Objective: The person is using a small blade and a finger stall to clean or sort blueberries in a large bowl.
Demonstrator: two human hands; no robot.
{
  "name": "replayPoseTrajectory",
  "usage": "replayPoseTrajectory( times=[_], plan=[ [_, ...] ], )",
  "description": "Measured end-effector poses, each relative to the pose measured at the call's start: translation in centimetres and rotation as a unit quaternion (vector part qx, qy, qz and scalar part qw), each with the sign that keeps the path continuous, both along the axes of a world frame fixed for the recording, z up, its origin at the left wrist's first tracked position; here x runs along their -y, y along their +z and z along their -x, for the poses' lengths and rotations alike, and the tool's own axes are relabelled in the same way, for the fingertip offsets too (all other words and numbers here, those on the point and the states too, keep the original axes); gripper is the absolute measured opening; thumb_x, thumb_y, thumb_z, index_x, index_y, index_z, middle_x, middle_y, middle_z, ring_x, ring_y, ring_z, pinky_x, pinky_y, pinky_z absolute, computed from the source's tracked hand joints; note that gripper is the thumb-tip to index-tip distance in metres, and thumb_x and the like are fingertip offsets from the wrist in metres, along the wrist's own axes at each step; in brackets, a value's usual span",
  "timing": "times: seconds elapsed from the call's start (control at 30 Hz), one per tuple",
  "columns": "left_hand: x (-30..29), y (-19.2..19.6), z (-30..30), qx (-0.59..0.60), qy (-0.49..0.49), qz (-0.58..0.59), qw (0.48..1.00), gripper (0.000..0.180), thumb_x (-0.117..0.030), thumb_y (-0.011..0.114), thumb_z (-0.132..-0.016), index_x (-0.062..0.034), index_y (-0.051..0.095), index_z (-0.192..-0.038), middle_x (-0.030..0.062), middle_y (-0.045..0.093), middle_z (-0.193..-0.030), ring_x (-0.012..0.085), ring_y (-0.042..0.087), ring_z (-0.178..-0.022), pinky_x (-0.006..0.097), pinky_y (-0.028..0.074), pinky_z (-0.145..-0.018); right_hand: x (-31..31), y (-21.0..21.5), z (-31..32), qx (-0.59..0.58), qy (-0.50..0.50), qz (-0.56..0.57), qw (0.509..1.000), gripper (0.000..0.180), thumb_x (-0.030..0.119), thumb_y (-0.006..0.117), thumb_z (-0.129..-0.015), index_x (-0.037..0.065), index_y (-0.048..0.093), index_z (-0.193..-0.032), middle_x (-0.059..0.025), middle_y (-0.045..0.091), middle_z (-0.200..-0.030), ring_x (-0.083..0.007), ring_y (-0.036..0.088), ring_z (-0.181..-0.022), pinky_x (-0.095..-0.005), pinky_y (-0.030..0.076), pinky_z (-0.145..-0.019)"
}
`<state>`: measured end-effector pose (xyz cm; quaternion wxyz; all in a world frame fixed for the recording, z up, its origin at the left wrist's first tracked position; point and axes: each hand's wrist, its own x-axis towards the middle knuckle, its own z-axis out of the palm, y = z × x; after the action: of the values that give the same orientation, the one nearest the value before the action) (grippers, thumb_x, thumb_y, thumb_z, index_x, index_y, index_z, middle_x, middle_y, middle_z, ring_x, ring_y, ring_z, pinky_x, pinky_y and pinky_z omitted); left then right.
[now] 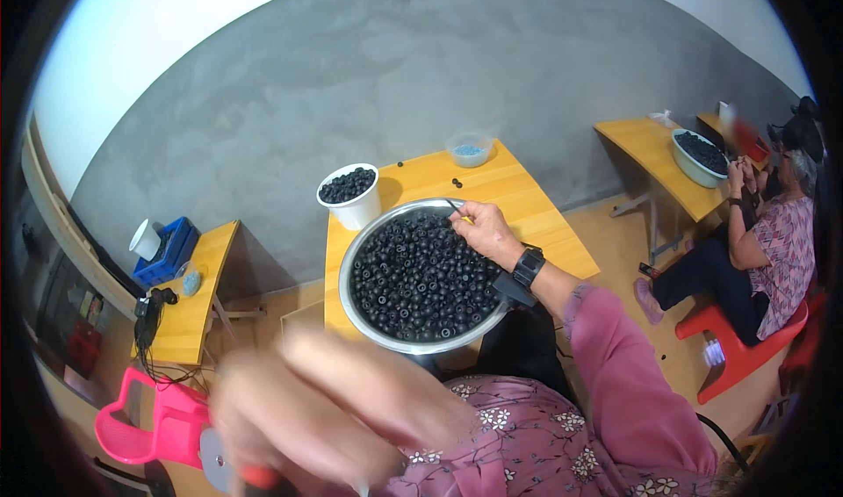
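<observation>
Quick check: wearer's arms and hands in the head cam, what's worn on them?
Both bare-handed, no gloves. Right hand has a black wristband device with a black tab hanging from it; behind it, a pink sleeve pushed up the forearm. Left hand is close and motion-blurred; no sleeve or band can be made out.

Large metal bowl (423,343) of dark beads filling the middle of the yellow table (527,207), white cup (351,196) crowding its upper left; clear tub (470,148) at the top edge; bare tabletop right of the bowl, blurred left hand (325,409) blocking the lower left
</observation>
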<state>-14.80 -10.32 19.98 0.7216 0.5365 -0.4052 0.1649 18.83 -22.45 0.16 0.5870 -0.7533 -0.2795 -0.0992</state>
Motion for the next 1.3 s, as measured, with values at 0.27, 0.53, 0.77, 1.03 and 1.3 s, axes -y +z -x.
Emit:
replayPoseTrajectory(
  times=[0.27, 0.53, 0.77, 1.03, 1.3],
  plan=[
    [2.1, -2.2, -0.9, 0.125, -0.120, -0.184, 0.968, 0.046, -0.035, 0.041, -0.107, 0.0019, 0.051, -0.133, 0.0172, 0.058, -0.126, 0.0242, 0.059, -0.099, 0.039, 0.054, -0.086, -0.1, 1.2, 1.3, -0.003, 0.006, 0.033, 0.999, 0.018, 0.013, 0.069, -0.085, -0.002, 0.073, -0.095, -0.0176, 0.074, -0.083, -0.0257, 0.072, -0.078, -0.0364, 0.055, -0.075],
    [8.9, -6.2, 3.6, 0.106, -0.102, -0.203, 0.968, 0.041, -0.028, 0.043, -0.106, 0.0028, 0.054, -0.130, 0.0178, 0.056, -0.133, 0.0260, 0.054, -0.115, 0.046, 0.046, -0.097, -0.9, 1.5, 1.4, 0.005, 0.015, 0.031, 0.999, 0.019, 0.016, 0.070, -0.086, -0.002, 0.073, -0.095, -0.0178, 0.074, -0.085, -0.0257, 0.071, -0.078, -0.0366, 0.055, -0.073],
    [3.9, -3.3, 5.7, 0.085, -0.086, -0.245, 0.962, 0.036, -0.022, 0.045, -0.105, 0.0035, 0.057, -0.127, 0.0184, 0.055, -0.140, 0.0275, 0.049, -0.128, 0.052, 0.039, -0.106, -0.3, -1.0, -1.0, 0.026, 0.004, 0.005, 1.000, 0.019, 0.018, 0.071, -0.086, 0.001, 0.074, -0.094, -0.0146, 0.070, -0.072, -0.0203, 0.068, -0.066, -0.0354, 0.054, -0.065],
    [-1.5, -0.1, 5.2, 0.102, -0.142, -0.311, 0.934, 0.031, -0.015, 0.047, -0.104, 0.0044, 0.061, -0.124, 0.0191, 0.053, -0.147, 0.0292, 0.043, -0.143, 0.059, 0.031, -0.117, -1.0, 1.1, 1.2, 0.057, 0.019, 0.029, 0.998, 0.017, 0.014, 0.067, -0.084, -0.001, 0.073, -0.091, -0.0207, 0.071, -0.080, -0.0317, 0.070, -0.076, -0.0396, 0.054, -0.073],
    [0.2, 2.1, 4.3, -0.031, -0.145, -0.375, 0.915, 0.020, -0.009, 0.055, -0.098, 0.0043, 0.067, -0.105, 0.0277, 0.068, -0.122, 0.0443, 0.058, -0.127, 0.066, 0.032, -0.114, -0.4, 1.2, 1.2, 0.048, 0.007, 0.043, 0.998, 0.018, 0.016, 0.070, -0.086, 0.000, 0.073, -0.093, -0.0191, 0.072, -0.083, -0.0280, 0.070, -0.074, -0.0377, 0.054, -0.071]
  ],
)
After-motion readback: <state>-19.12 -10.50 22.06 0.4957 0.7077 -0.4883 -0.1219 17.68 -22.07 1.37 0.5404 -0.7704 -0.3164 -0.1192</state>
